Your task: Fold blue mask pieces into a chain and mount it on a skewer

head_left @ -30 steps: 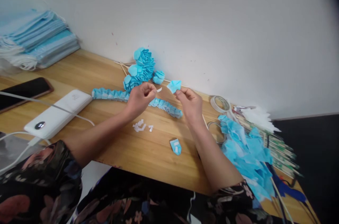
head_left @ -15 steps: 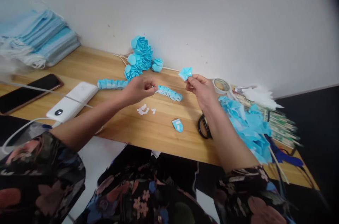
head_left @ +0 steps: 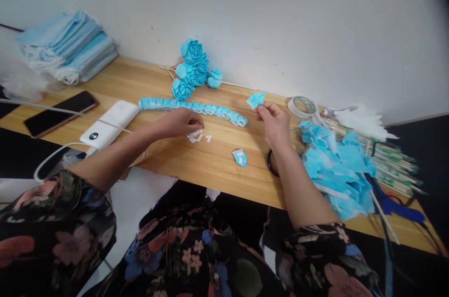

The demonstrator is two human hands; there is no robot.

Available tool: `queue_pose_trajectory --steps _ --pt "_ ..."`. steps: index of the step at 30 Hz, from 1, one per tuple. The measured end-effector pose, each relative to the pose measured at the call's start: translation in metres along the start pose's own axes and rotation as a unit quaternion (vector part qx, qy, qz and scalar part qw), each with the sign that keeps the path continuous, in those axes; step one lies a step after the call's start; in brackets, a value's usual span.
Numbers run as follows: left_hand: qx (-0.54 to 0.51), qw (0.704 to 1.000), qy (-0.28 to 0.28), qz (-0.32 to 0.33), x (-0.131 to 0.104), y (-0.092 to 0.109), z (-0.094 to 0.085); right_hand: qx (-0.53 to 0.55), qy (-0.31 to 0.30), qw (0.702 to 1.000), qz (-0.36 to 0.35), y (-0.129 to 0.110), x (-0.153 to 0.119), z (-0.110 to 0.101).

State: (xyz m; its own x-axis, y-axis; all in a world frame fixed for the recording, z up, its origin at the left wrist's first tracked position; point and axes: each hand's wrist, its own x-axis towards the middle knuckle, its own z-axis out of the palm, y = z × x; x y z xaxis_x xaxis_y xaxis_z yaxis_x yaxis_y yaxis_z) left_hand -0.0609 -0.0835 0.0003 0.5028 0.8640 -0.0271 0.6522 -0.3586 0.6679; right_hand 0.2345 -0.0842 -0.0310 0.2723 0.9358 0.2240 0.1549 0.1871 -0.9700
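Observation:
Between the thumb and fingers of my right hand [head_left: 275,121] is a folded light-blue petal [head_left: 256,100], held up above the table. My left hand [head_left: 185,122] has its fingers closed in a pinch just behind small white tape bits [head_left: 195,137]; what they hold, if anything, is too small to make out. Beyond it lies a long row of folded blue petals [head_left: 157,103], partly covered by that hand. Another blue petal [head_left: 240,157] with white strips on it rests on the wood nearer me.
Blue paper flowers [head_left: 192,65] lie by the wall. To the right are a tape roll [head_left: 302,106], a heap of blue sheets [head_left: 333,166] and black scissors handles [head_left: 271,162] partly behind my forearm. Leftward are stacked face masks [head_left: 73,49], a phone [head_left: 61,113] and a white power bank [head_left: 110,121].
My left hand has come down toward me, from over the petal row to beside the white bits. My right hand still holds its petal. The whole view has shifted slightly.

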Motion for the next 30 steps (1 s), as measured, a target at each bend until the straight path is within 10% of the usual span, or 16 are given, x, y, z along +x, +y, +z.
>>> queue_pose_trajectory --steps 9,19,30 --pt "0.027 0.995 -0.087 0.050 0.002 -0.003 -0.007 -0.020 0.011 1.000 -0.002 -0.002 -0.001 -0.002" --pt "0.025 0.993 0.013 0.115 0.009 -0.005 -0.006 0.024 0.023 0.999 0.023 -0.002 -0.001 -0.001" --pt "0.112 0.981 -0.041 0.153 0.130 0.049 0.032 0.048 0.034 0.997 0.043 -0.003 0.002 -0.007"
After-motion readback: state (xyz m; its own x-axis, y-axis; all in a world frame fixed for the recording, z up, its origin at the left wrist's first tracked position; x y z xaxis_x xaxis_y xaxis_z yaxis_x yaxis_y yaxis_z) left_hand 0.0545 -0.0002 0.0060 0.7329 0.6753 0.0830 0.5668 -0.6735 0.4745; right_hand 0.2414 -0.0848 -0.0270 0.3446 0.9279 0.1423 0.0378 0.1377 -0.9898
